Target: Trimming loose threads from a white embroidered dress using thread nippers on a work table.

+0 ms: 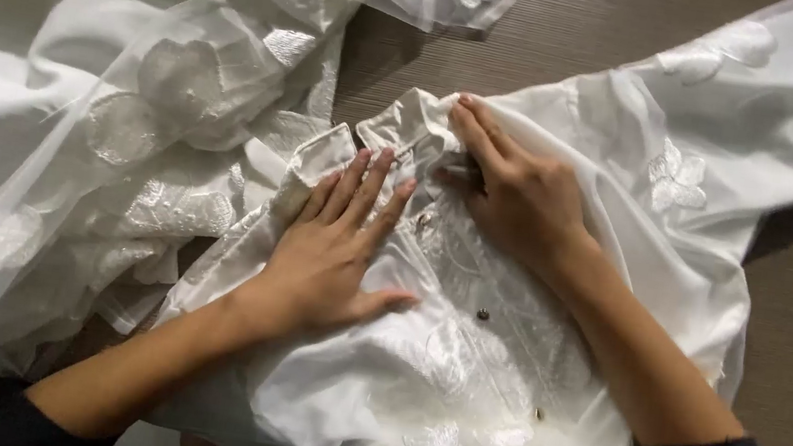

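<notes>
Fingers of left hand (333, 246) lie flat, right hand (516, 192) pinches collar (409, 119) of one white blouse (500, 367).

The garment (500, 367) is white cloth, smooth with a soft sheen, overlaid by sheer mesh with raised embroidered flowers. Its small buttons (483, 314) look dark and glossy. The worktop (581, 34) is matt, grey-brown wood grain.

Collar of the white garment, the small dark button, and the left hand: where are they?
collar (407, 121), head view, folded top edge.
small dark button (483, 314), head view, its centre.
left hand (338, 246), head view, back of hand.
</notes>
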